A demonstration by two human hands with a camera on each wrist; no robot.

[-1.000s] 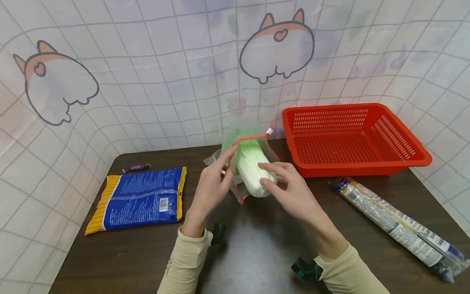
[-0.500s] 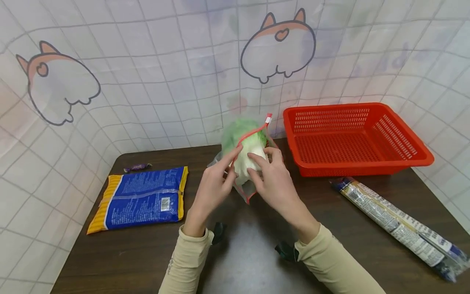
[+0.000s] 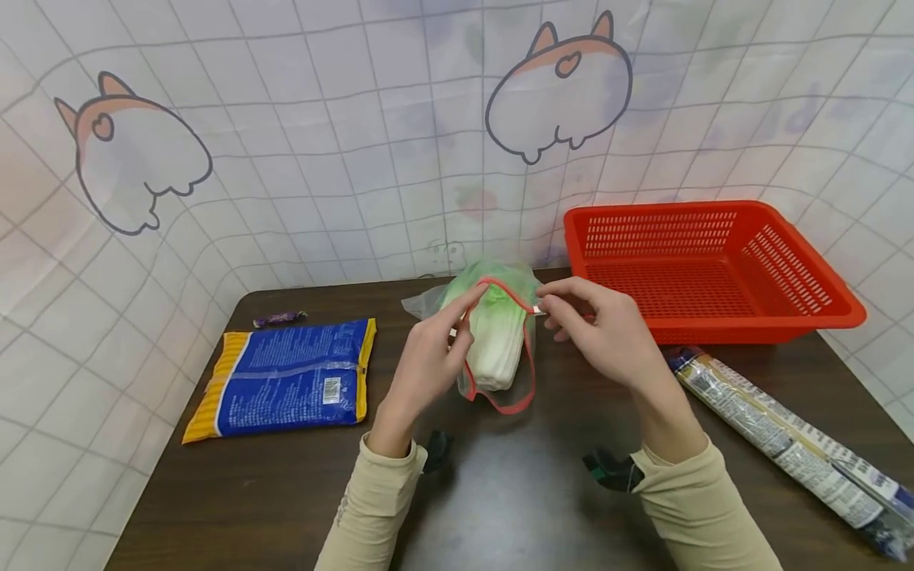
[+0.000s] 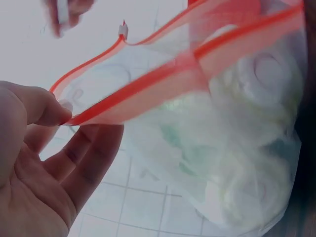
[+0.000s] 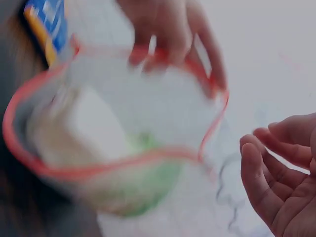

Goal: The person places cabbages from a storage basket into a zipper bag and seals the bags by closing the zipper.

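A clear zip bag [image 3: 516,409] with a red edge stands mouth open at the middle of the table. Inside it sits a napa cabbage [image 3: 496,349], green leaves at the back and white stem toward me. My left hand [image 3: 424,353] pinches the bag's red edge between thumb and fingers, as the left wrist view confirms. Close to the bag's white slider [image 4: 123,31], my right hand [image 3: 607,325] hovers with loosely bent fingers. The right wrist view shows that hand [image 5: 284,173] apart from the bag. Two pale round ends show through the plastic in the left wrist view.
A red plastic basket [image 3: 714,325] stands at the back right. In front of it lies a long clear-and-blue packet [image 3: 785,444]. On the left are a blue and yellow packet [image 3: 286,381] and a small purple wrapped candy [image 3: 280,319]. A tiled-pattern curtain [image 3: 321,159] hangs behind.
My right hand has left the cabbage and moved right to beside the bag's slider. The cabbage now sits inside the bag, lower down. My left hand keeps its pinch on the edge.
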